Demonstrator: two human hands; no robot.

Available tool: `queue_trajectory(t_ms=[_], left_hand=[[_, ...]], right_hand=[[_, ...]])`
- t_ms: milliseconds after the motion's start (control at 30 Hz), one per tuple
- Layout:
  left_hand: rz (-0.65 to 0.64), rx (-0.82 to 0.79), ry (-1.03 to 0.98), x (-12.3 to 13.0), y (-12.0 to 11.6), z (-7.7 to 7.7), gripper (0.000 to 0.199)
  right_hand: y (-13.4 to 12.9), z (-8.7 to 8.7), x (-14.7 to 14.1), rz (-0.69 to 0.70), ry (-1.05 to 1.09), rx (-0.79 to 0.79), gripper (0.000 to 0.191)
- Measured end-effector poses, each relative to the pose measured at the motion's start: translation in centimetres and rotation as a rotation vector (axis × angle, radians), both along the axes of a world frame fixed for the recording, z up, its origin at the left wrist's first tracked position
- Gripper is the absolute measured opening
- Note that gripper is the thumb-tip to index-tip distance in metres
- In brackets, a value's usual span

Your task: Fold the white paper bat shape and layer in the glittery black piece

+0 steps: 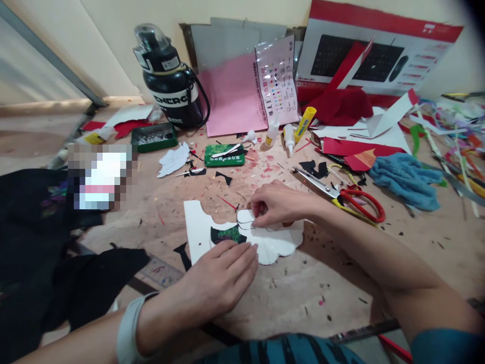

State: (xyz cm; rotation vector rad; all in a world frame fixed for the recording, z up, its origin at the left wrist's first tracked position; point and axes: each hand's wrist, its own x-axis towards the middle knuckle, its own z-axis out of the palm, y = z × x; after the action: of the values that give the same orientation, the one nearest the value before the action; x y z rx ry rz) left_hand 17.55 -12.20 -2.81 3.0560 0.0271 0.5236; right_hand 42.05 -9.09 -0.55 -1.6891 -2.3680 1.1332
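Observation:
A white cut-out (280, 247) with scalloped edges lies on the work table in front of me. A black patch of fabric with green and purple glitter (226, 233) rests on its left part. My left hand (223, 275) lies flat over the lower edge of the cut-out and patch, fingers stretched out. My right hand (278, 205) is over the upper edge, thumb and fingers pinched at a thin black strip (245, 222) that curves on the white surface. Its fingertips partly hide the strip's end.
Red-handled scissors (337, 192) lie to the right, near a blue cloth (407, 179). Glue bottles (289, 139), a yellow glue stick (305, 124), a green tin (225, 154) and a black bottle (172, 86) stand farther back. Black fabric (94, 288) covers the left side.

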Motion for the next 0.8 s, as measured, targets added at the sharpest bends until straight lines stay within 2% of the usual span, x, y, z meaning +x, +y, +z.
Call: queue_trajectory(t_ms=[100, 267, 533, 800], left_hand=[[0.025, -0.052, -0.041, 0.2, -0.3, -0.4, 0.028], [-0.017, 0.038, -0.041, 0.5, -0.6, -1.0, 0.029], [-0.075, 0.069, -0.053, 0.6, -0.7, -1.4, 0.030], [-0.096, 0.115, -0.068, 0.6, -0.7, -0.9, 0.027]], right_hand=[[0.0, 0.0, -0.1, 0.011, -0.015, 0.022, 0.013], [0.1, 0.0, -0.1, 0.011, -0.018, 0.019, 0.013], [0.0, 0.2, -0.2, 0.007, -0.027, 0.029, 0.012], [-0.1, 0.5, -0.3, 0.000, -0.022, 0.012, 0.012]])
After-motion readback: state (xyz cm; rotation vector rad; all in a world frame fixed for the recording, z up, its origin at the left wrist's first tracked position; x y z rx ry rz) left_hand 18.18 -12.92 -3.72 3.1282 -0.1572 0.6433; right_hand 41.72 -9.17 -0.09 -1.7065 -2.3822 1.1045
